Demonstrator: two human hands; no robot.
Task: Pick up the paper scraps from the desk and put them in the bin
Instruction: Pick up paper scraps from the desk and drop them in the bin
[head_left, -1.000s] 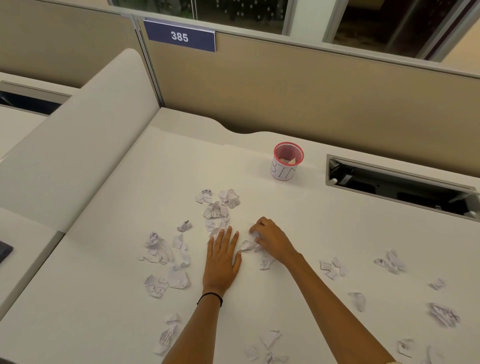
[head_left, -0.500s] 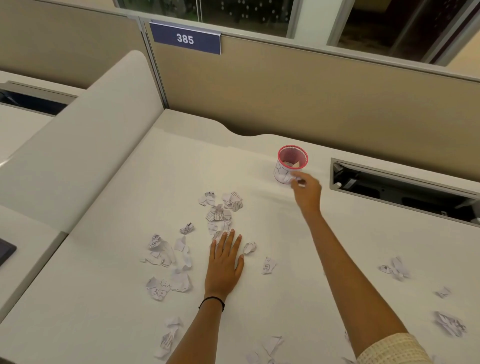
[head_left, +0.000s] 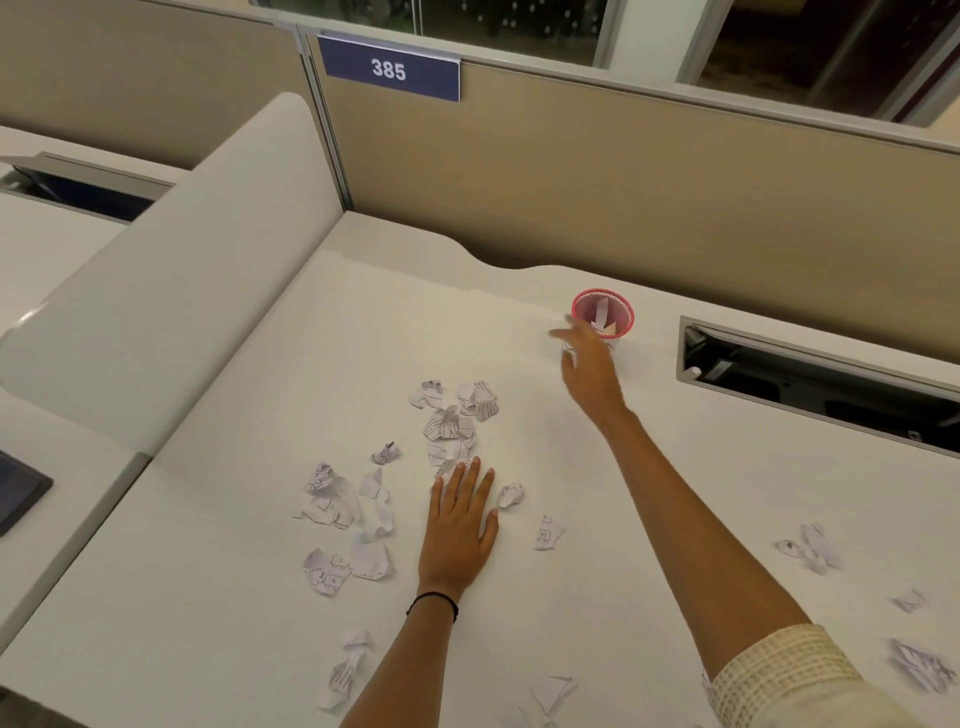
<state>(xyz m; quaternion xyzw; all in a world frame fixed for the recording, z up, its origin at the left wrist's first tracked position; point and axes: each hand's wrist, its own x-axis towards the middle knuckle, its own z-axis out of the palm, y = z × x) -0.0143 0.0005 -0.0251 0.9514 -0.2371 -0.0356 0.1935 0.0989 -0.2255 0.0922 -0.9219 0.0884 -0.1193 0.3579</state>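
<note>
Head view: a white tabletop is seen strewn with torn and crumpled paper scraps, most of them gathered around the middle. Further scraps are scattered along the near edge and toward the right edge. The left hand, a black band worn at its wrist, is laid flat on the tabletop. Its fingers are held straight and grip nothing, their tips just touching the nearest scraps of the middle cluster. One crumpled scrap lies just beside its thumb side.

The right hand is stretched out toward the far edge and held just in front of the bin. Its fingers are spread loosely open and somewhat blurred, and nothing is seen held in them. The bin, a small cup with a pink rim, is set upright near the far edge, with pieces of paper visible inside it. A recessed cable slot is let into the tabletop to the bin's right. Behind the far edge a partition carries a blue plate marked 385.
</note>
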